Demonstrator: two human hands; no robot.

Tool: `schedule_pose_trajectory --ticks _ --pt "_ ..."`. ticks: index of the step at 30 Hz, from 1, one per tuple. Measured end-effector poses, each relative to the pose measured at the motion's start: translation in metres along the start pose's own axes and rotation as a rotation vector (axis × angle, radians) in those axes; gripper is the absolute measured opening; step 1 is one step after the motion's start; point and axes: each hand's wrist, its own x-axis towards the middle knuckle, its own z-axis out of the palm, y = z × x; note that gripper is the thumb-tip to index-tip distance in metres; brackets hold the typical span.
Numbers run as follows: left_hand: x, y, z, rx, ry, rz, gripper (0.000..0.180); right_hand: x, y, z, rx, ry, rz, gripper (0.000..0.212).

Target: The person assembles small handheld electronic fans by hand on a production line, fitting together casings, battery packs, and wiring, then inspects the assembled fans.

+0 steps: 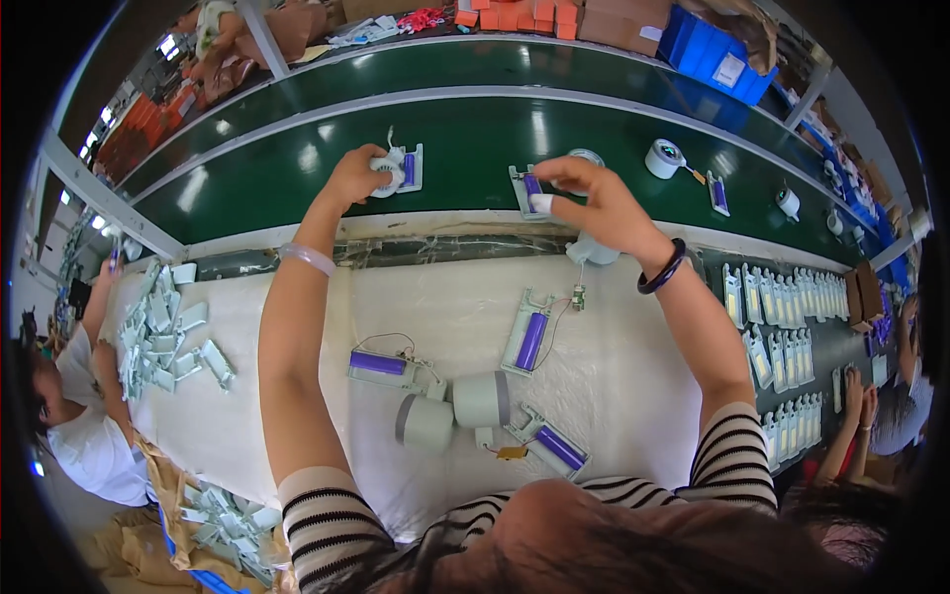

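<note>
Two hands reach forward onto the green conveyor belt (475, 148). The left hand (354, 178) is curled around a small white round fan unit (386, 170), which rests against a pale tray with a purple battery (409, 168) just to its right. The right hand (594, 203), a dark bangle (661, 269) on its wrist, pinches with thumb and forefinger at a second pale tray holding a purple battery (532, 188), which lies on the belt just left of its fingertips. Nearer the person than both hands, on the white-covered bench (237, 416), lie three more trays with purple cells (532, 342) and two grey cylindrical housings (455, 408). Beyond the right hand, further right on the belt, sits a white tape roll (663, 156)
</note>
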Motion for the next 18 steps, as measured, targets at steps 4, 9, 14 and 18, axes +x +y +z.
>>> schedule_pose_trajectory --ticks 4,9,14,18 --pt "-0.037 0.035 0.008 -0.57 -0.027 -0.03 0.046 -0.006 -0.014 0.026 0.361 -0.151 0.181 0.035" --pt "-0.118 0.089 0.04 -0.573 -0.092 0.104 0.041 -0.012 -0.023 0.047 0.762 -0.102 0.565 0.042" --pt "-0.187 0.11 0.087 -0.264 0.038 0.619 0.048 -0.032 -0.029 0.053 0.881 0.043 0.669 0.033" --pt "-0.22 0.115 0.101 -0.222 0.003 0.653 0.05 -0.057 -0.05 0.045 0.878 0.033 0.621 0.028"
